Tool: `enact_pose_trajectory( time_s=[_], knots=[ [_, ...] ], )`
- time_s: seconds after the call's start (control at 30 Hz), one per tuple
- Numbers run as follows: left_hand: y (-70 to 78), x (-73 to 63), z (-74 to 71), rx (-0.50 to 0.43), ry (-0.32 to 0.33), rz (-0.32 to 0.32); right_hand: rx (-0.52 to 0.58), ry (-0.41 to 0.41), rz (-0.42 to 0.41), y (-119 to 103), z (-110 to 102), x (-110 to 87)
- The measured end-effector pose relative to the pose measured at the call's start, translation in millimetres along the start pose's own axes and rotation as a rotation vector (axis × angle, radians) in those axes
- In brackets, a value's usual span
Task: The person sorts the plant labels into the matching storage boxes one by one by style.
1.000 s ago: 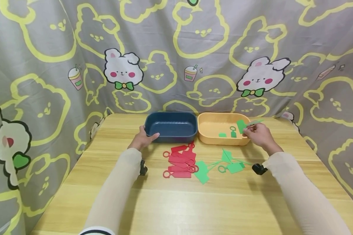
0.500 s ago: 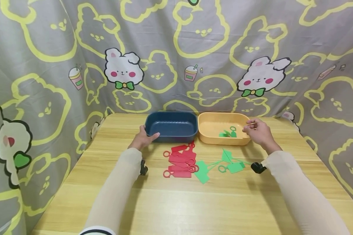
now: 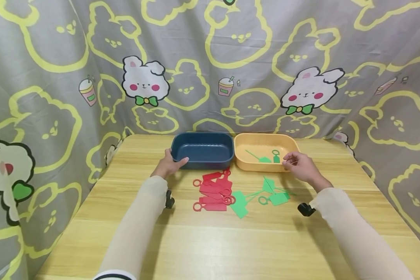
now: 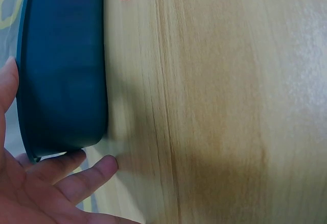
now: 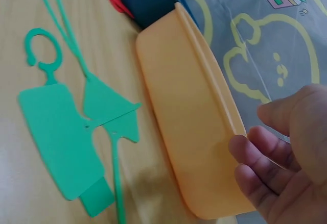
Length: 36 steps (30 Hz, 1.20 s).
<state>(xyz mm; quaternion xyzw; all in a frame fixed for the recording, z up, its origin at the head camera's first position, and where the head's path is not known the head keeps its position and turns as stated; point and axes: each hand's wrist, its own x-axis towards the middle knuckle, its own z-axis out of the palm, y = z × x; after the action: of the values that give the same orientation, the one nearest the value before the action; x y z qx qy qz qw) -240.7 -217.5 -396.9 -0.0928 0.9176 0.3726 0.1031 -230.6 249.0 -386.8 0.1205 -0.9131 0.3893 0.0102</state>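
My left hand rests at the left end of the dark blue bin. In the left wrist view its thumb lies at the rim and its fingers stretch straight along the end wall. My right hand hovers at the front right corner of the yellow bin, fingers loosely bent with nothing in them. Inside that bin lie a green tag with a long thin tail and a green ring tag. On the table are red ring tags and more green tags, including a ring tag.
The bins stand side by side near the back of the wooden table. Behind them hangs a grey curtain with yellow outlines and rabbit prints. The loose tags lie in front of the bins, the red pile left of the green ones.
A green tag with a thin tail has left my right hand and dropped into the yellow bin. That hand has since shifted slightly left and nearer. My left hand stays at the blue bin.
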Motion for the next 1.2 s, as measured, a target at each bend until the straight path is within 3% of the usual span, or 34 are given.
enact_pose_trajectory(
  time_s=[0.2,0.4,0.73,1.2],
  knots=[
    [0.2,-1.1,-0.4,0.015,-0.007,-0.002,-0.067,-0.046,-0.048,5.6,7.9,-5.2],
    [0.0,-1.8,-0.7,0.006,-0.003,0.001,-0.072,-0.120,-0.085,8.7,11.7,-8.4],
    [0.3,-1.2,-1.1,0.012,-0.001,0.008,-0.066,-0.174,-0.112,12.8,16.6,-12.0],
    [1.5,0.3,-0.1,0.017,-0.002,-0.007,-0.100,-0.381,-0.146,16.9,18.8,-18.5]
  ],
)
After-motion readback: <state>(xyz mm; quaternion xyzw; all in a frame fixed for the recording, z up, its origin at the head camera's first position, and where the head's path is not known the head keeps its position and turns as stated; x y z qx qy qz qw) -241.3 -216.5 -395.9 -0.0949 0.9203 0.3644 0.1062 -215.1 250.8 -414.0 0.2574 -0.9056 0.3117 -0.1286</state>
